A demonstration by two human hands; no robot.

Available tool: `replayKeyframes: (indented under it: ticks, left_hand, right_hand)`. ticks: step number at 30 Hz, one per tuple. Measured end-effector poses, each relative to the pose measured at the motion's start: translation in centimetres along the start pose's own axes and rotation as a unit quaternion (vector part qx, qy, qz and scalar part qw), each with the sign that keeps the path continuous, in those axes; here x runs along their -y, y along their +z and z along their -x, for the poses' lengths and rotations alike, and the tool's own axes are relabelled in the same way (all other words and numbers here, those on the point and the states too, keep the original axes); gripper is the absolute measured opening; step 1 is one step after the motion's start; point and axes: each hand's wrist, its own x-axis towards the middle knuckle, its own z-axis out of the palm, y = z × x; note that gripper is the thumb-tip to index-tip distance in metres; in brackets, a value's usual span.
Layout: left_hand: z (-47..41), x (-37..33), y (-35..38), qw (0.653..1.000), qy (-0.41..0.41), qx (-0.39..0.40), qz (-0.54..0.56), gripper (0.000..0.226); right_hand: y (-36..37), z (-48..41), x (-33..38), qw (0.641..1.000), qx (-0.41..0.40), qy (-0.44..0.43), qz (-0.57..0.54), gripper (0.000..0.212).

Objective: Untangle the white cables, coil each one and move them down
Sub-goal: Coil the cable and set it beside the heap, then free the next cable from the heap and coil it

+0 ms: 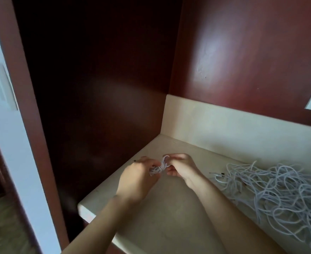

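**Hidden, cropped, unclear**

Cable pile (279,191), 4 o'clock: runs off the right and bottom edges.
Small coil (159,167), centre: partly covered by fingers (172,171), motion-blurred.
Plug ends (218,174), 3 o'clock of coil: type unreadable.
Worktop (169,217): cropped at 6 o'clock.

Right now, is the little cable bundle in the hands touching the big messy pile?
Apart. The head view shows the small coil held by the left hand and right hand, which sits between it and the tangled pile.

left hand (138,178) and right hand (182,167) grip one cable coil (158,168).
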Motion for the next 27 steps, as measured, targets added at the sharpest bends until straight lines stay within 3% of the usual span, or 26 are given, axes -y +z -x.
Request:
replayKeyframes:
  ticks: [5,8,11,15,19,24,27]
  left_hand:
    - [0.0,1.2,0.7,0.992,0.042,-0.036,-0.115,0.007]
    - [-0.3,1.5,1.0,0.986,0.052,-0.056,-0.151,0.020]
    - [-0.5,1.6,1.1,0.981,0.055,-0.072,-0.171,0.024]
    - [-0.8,1.7,1.9,0.975,0.040,-0.064,-0.207,0.025]
    - [-1.3,0.5,2.3,0.978,0.060,-0.050,-0.193,0.021]
    - [-2.4,-3.2,3.7,0.992,0.088,0.038,-0.083,0.018]
    - [-3.0,-5.6,5.6,0.989,0.122,0.082,-0.031,0.021]
  right_hand:
    - [1.4,-2.2,-0.3,0.995,0.017,0.001,0.095,0.008]
    - [2.0,-2.9,-0.9,0.991,0.010,-0.016,0.132,0.007]
    - [2.3,-2.9,-0.8,0.978,0.012,-0.074,0.196,0.005]
    - [2.1,-1.7,-0.7,0.951,0.054,-0.155,0.262,0.019]
    - [-0.9,0.3,-1.4,0.879,0.017,-0.220,0.422,0.037]
    - [-7.1,3.1,-1.5,0.792,-0.123,-0.302,0.516,0.029]
    - [-10.5,4.4,-1.6,0.752,-0.160,-0.273,0.578,0.028]
